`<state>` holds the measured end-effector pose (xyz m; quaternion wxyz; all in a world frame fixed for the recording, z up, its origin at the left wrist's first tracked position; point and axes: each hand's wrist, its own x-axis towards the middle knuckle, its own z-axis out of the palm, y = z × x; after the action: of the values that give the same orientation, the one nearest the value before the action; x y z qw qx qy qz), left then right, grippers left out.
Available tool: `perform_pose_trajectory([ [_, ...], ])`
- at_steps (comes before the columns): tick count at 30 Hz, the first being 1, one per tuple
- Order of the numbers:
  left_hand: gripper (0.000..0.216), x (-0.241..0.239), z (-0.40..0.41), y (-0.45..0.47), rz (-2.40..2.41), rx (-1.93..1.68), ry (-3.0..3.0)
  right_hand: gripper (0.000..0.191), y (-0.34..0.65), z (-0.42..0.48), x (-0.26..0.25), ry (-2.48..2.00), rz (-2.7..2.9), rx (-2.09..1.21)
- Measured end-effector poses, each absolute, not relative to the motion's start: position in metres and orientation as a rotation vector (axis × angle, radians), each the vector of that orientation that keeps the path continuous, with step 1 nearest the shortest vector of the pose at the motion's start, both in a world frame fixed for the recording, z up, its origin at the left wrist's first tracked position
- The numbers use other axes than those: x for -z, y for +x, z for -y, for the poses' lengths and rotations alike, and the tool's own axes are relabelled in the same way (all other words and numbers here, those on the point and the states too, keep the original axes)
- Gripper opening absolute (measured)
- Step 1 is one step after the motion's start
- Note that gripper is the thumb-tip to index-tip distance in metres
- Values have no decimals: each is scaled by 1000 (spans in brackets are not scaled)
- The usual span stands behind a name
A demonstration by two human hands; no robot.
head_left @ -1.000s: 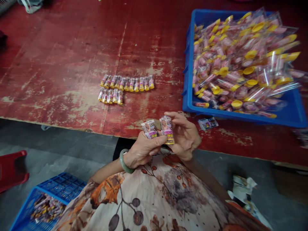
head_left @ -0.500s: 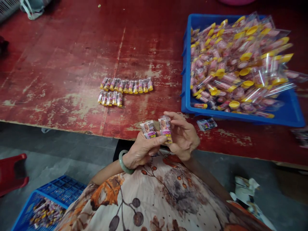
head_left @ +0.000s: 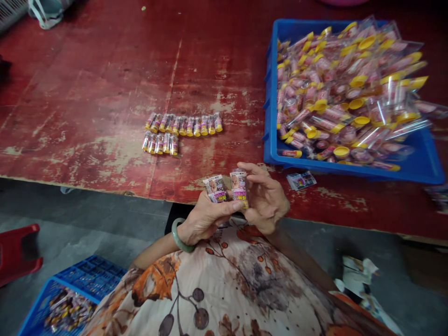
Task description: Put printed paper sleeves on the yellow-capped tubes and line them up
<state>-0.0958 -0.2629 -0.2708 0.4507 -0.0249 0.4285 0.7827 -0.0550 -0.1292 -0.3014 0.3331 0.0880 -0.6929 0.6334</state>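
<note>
My left hand [head_left: 206, 217], with a green bangle on the wrist, pinches a stack of small printed labels [head_left: 215, 188] at the table's near edge. My right hand [head_left: 266, 198] is closed round a small clear tube with a pink and yellow label [head_left: 240, 186], held upright beside the labels. Both hands hover just over the red table's front edge [head_left: 105, 189]. Two rows of finished labelled tubes [head_left: 182, 130] lie on the table ahead of my hands.
A blue crate [head_left: 271, 140] heaped with yellow-capped tubes stands at the right. A loose label [head_left: 301, 180] lies by its near corner. Another blue crate [head_left: 59, 298] with tubes sits on the floor at lower left, next to a red stool [head_left: 19, 249].
The view has shifted slightly; my hands stay together at the table edge, still holding the tube and the labels.
</note>
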Motion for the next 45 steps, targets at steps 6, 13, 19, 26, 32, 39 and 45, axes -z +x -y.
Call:
perform_pose_trajectory([
  [6, 39, 275, 266, -96, -1030, -1962, -25, 45, -55, 132, 301, 234, 1788, -1672],
  [13, 28, 276, 267, -96, -988, -1942, -59, 49, -54, 131, 301, 228, 1807, -1654],
  [19, 31, 275, 267, -95, -982, -1912, -87, 49, -53, 133, 305, 168, 1778, -1750],
  [26, 33, 274, 266, -95, -984, -1908, -99, 49, -53, 135, 303, 102, 1715, -1845],
  [32, 31, 274, 266, -95, -993, -1914, -99, 48, -53, 135, 303, 144, 1724, -1807],
  [39, 28, 276, 267, -97, -1048, -1939, -100, 43, -55, 136, 299, 153, 1780, -1704],
  [45, 37, 276, 263, -102, -1231, -2034, -175, 51, -59, 132, 312, 193, 1944, -1621],
])
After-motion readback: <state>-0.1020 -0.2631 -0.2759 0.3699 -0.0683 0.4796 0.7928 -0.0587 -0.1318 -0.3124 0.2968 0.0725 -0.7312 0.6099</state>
